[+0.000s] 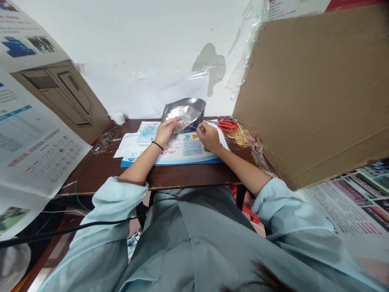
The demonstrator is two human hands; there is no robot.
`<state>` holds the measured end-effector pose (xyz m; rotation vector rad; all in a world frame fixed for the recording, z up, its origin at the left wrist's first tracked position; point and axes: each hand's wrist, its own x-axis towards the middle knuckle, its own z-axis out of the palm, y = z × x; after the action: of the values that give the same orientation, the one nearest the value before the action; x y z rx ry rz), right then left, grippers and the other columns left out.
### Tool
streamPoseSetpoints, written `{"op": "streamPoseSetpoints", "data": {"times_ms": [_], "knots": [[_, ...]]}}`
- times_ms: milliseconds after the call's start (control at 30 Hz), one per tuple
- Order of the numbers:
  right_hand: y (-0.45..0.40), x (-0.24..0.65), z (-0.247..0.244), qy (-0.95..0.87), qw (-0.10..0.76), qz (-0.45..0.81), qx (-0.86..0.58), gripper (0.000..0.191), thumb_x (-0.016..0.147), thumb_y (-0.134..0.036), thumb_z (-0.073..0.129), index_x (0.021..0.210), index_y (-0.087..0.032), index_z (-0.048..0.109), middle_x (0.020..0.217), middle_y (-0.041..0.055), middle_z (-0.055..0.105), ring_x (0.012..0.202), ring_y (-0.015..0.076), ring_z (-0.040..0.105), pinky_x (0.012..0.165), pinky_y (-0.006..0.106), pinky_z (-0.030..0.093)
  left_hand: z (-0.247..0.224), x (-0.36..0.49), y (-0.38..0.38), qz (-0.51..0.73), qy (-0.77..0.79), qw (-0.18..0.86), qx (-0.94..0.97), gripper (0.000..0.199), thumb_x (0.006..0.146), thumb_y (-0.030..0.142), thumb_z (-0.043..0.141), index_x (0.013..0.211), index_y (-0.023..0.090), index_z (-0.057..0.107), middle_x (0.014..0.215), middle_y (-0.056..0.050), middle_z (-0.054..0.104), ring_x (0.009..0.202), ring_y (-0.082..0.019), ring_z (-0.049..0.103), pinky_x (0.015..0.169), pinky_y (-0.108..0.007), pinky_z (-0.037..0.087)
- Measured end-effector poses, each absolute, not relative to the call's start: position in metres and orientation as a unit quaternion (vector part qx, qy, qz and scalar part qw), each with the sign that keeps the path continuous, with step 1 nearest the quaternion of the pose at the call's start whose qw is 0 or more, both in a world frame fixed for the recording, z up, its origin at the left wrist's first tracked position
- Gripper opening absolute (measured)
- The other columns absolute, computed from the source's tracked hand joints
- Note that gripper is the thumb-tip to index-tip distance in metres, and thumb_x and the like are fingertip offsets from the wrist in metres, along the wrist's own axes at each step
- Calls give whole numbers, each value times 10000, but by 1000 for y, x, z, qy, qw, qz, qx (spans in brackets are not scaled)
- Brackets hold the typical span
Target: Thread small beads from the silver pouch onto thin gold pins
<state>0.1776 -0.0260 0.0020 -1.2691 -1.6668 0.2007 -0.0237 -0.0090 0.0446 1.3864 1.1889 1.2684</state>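
Observation:
A silver foil bag (184,108) stands propped against the wall, its mouth toward me, with small pinkish beads (183,124) at its lower edge. My left hand (167,132), a black band on its wrist, is in front of the bag with fingers pinched together. To the right, my right hand (208,136) is closed in a pinch on a fine pale thread (192,126). That thread runs toward my left fingers, whose tips partly hide its end. Both hands are just above printed sheets (191,147).
Red-handled scissors (227,125) lie right of my right hand, beside a heap of thin yellowish sticks (241,137) and crumpled clear plastic (258,151). Tangled clear line (105,140) lies at the table's left. Cardboard (310,89) walls the right side; a printed carton (69,95) the left.

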Motion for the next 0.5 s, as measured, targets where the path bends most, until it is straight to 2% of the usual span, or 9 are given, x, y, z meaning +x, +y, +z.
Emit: {"op": "streamPoseSetpoints", "data": {"times_ms": [100,233,300,367,500], "knots": [[-27,177,2,-689,503,90,-514,141,871,-180,573,773,-254,502,644,-27,556,609,161,484,686,335,383,40,-24,-8,500,527,289,624,220,935,335,670,996,190,825,547,27,498,666,-176,564,644,-253,412],[-27,176,2,-690,521,94,-494,119,868,-217,571,774,-254,507,638,-32,559,602,156,478,679,329,390,41,-25,-14,435,541,155,703,126,887,271,700,825,208,789,610,-35,591,836,-256,649,751,-295,418],[-27,176,2,-690,526,87,-489,108,869,-229,567,779,-254,512,635,-32,558,605,156,483,684,329,393,42,-26,-18,407,535,119,731,154,867,250,703,718,217,721,606,-47,577,809,-262,633,750,-310,403],[-28,176,3,-689,529,84,-488,105,867,-227,563,779,-253,513,635,-29,561,608,156,487,690,330,395,43,-26,-19,384,517,109,757,263,861,262,702,617,220,614,576,-31,524,711,-228,568,718,-312,380],[-29,176,5,-691,519,93,-494,110,870,-224,553,774,-251,507,646,-27,566,613,154,488,694,324,393,44,-24,-18,387,457,161,785,475,890,314,656,515,218,381,514,22,373,581,-145,371,627,-294,305]]}}
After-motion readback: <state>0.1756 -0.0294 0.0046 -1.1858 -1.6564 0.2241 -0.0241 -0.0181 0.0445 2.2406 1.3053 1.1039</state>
